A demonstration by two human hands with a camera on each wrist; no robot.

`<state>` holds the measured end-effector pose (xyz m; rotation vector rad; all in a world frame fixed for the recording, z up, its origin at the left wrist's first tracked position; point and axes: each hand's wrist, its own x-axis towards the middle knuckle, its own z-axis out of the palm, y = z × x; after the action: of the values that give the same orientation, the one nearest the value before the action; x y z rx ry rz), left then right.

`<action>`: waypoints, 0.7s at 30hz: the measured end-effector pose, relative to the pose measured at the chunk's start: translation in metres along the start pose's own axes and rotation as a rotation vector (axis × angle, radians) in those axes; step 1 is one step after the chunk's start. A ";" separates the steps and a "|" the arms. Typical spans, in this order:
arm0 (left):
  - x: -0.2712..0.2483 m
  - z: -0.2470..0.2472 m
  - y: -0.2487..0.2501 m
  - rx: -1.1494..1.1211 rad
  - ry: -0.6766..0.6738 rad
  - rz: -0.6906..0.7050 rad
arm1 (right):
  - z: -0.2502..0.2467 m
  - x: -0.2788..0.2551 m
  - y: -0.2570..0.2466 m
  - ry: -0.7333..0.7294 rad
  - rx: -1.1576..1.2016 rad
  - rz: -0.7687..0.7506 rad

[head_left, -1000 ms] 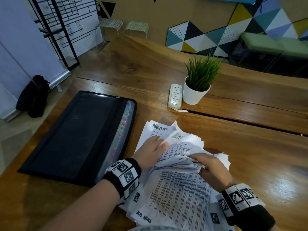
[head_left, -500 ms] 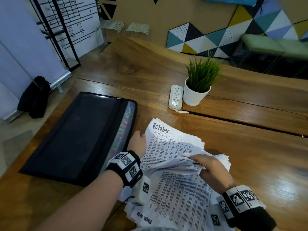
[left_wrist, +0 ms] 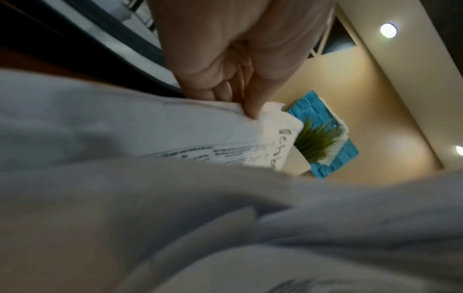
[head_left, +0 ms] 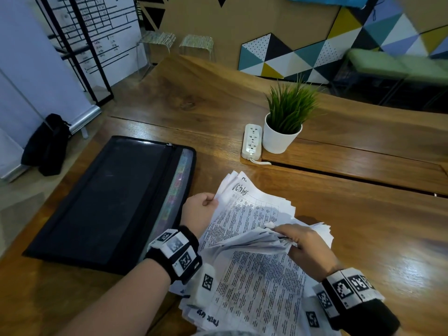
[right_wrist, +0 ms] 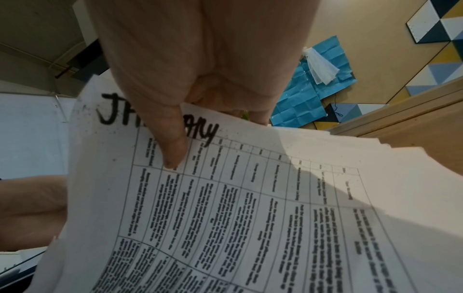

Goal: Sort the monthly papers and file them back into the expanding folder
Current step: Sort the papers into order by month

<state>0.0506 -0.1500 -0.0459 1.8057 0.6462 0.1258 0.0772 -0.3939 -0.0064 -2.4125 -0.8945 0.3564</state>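
While the left hand pinches the left edge of a sheet headed with handwriting that looks like "October", the right hand grips a folded-back bundle of papers; its thumb covers the middle of a heading starting "J" and ending "ry". Both stacks lie at 6 o'clock on the wooden surface. At 9 o'clock lies the shut black expanding folder; at 1 o'clock, a white power strip beside a potted plant. A second ago, "Novem…" headed the far stack; now that sheet is gone.
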 end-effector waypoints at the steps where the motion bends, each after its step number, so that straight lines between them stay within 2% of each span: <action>1: -0.001 -0.002 0.003 -0.057 -0.028 -0.047 | 0.000 0.000 0.000 0.002 -0.002 -0.004; 5: -0.006 -0.006 0.012 -0.286 -0.216 -0.193 | -0.003 -0.002 -0.004 0.002 0.009 0.000; 7: -0.006 -0.005 0.013 -0.334 -0.233 -0.244 | -0.004 -0.001 -0.004 -0.011 0.020 0.009; 10: -0.006 0.000 0.013 -0.341 -0.225 -0.246 | -0.003 -0.001 -0.001 -0.017 0.007 -0.003; 14: -0.009 0.001 0.009 -0.280 -0.183 -0.177 | -0.002 -0.003 0.001 -0.003 0.001 0.000; 19: -0.010 0.001 0.011 -0.150 -0.057 0.007 | -0.003 -0.002 -0.002 -0.023 0.033 0.012; 21: -0.011 -0.003 0.009 -0.098 -0.085 0.117 | -0.003 -0.002 -0.003 -0.023 0.035 0.015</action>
<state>0.0436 -0.1542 -0.0343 1.7447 0.4670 0.1559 0.0755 -0.3941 -0.0019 -2.3892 -0.8736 0.4035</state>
